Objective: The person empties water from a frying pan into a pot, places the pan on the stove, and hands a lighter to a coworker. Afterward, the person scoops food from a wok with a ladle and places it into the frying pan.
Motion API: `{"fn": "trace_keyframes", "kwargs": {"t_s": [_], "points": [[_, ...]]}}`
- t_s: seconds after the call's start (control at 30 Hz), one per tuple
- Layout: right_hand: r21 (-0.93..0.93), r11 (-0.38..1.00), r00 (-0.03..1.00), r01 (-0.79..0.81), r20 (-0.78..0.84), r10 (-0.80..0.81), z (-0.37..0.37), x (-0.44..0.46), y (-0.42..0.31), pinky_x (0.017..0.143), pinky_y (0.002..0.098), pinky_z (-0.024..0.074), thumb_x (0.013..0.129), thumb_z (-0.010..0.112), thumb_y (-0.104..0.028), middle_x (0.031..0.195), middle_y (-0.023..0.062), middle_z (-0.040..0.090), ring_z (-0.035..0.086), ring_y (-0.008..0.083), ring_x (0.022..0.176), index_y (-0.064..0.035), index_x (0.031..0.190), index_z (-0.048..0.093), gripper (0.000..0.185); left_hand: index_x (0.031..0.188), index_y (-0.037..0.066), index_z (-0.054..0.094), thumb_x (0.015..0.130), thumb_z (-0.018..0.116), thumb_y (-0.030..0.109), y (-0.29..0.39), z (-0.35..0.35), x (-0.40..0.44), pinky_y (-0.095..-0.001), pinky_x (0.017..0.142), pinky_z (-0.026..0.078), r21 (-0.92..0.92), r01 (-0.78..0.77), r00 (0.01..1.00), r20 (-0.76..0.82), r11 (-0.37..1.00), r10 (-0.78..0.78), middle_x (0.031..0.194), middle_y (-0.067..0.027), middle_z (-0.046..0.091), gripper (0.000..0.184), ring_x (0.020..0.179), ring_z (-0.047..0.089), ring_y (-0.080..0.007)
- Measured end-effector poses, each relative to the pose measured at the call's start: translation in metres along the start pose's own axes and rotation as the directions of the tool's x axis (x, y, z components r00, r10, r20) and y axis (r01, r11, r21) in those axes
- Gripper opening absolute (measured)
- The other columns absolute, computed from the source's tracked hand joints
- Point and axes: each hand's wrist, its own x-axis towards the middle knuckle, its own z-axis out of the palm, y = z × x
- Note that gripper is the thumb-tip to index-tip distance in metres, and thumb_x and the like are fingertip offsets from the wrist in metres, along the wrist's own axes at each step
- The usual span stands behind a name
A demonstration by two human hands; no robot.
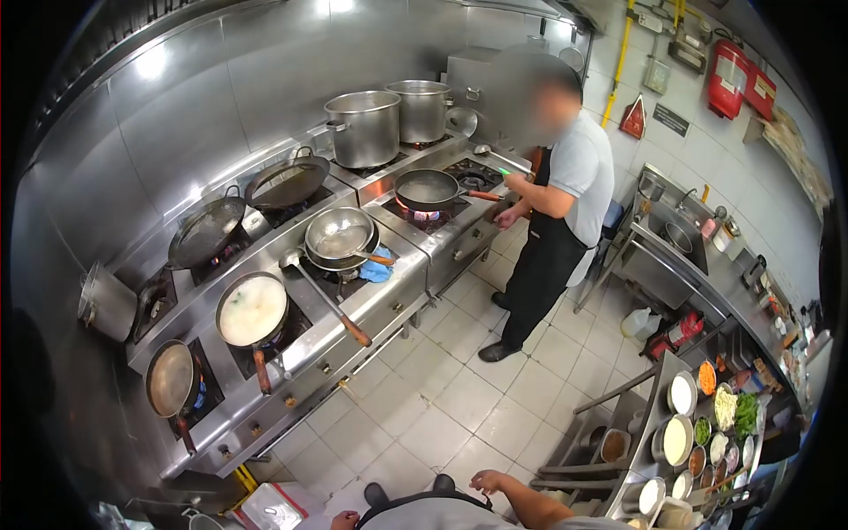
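Low in the view, my left hand [345, 520] hangs beside my body, mostly cut off by the lower edge; its fingers look curled, and whether it holds anything is hidden. On the other side, my right hand [486, 481] is held away from my waist with fingers apart and nothing in it. In front of me on the stove [331, 331] stands a pan of white, bubbling liquid [253, 310]. Left of it is a smaller pan [171, 378]. A ladle [325, 296] lies by a metal strainer [339, 232] and a blue cloth [377, 268].
A co-worker [552, 203] in a black apron stands at the stove's far end, near a dark pan [427, 187] over a flame. Two woks and large pots [363, 130] line the back. At right, a counter holds ingredient bowls [677, 441]. Tiled floor [468, 397] lies between.
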Motion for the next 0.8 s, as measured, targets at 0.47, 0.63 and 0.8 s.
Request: {"fn": "trace_keyframes", "kwargs": {"t_s": [0.47,0.63,0.8], "points": [[0.198,0.967,0.928,0.158,-0.365,-0.077,-0.044,-0.015,-0.034,0.045,0.0258,0.0433,0.078,0.063,-0.036,0.075,0.0068,0.060,0.048,0.0116,0.054,-0.0081,0.107,0.058,0.041,0.106,0.005,0.058,0.082,0.059,0.025,-0.001,-0.039,0.041,-0.0314,0.054,0.050,-0.342,0.365,0.929,0.201,0.866,-0.312,0.079,-0.0077,0.063,0.032,0.062,0.061,-0.0192],[0.183,0.969,0.940,0.165,-0.326,-0.098,0.003,-0.017,-0.054,0.042,0.0244,0.0380,0.079,0.063,-0.036,0.073,0.0056,0.056,0.043,0.0108,0.052,-0.0092,0.109,0.058,0.041,0.103,0.005,0.055,0.083,0.057,0.024,0.009,-0.048,0.038,-0.0311,0.046,0.048,-0.391,0.320,0.947,0.144,0.863,-0.286,0.078,-0.0080,0.062,0.027,0.055,0.058,-0.0174],[0.246,0.920,0.917,0.305,-0.338,-0.213,0.006,-0.014,-0.094,0.041,0.0225,0.0342,0.079,0.063,-0.035,0.069,0.0031,0.052,0.041,0.0101,0.051,-0.0095,0.118,0.052,0.048,0.107,0.007,0.052,0.085,0.053,0.028,-0.004,-0.049,0.019,-0.0280,0.044,0.044,-0.311,0.317,0.945,0.183,0.896,-0.271,0.073,-0.0063,0.059,0.030,0.052,0.053,-0.0156]]}}
